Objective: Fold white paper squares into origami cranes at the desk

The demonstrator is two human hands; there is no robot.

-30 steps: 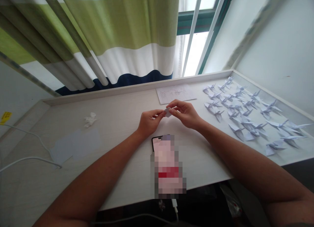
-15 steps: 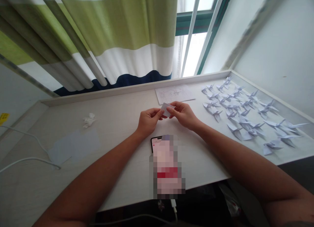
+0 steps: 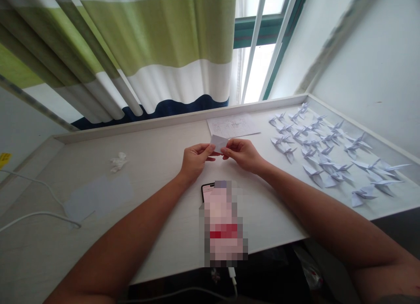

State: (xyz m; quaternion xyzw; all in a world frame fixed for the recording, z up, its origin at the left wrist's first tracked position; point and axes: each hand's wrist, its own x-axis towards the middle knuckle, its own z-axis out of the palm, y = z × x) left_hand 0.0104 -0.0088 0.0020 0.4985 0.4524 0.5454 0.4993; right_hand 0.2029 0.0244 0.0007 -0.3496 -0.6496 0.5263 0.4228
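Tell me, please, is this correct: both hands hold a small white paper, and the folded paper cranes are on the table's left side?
The side is wrong: the head view shows the folded paper cranes on the right of the table. The left hand and right hand do hold a small white paper.

- My left hand (image 3: 196, 160) was bare, with a slim build.
- My left forearm (image 3: 141, 221) was bare too, narrow on the far side and much broader on the near side.
- My right hand (image 3: 244, 155) was bare and similarly slim.
- My right forearm (image 3: 305, 207) was bare, widening likewise.
- At the near right corner, a greyish patch (image 3: 400, 299) resembled a sleeve's edge, too small to tell.
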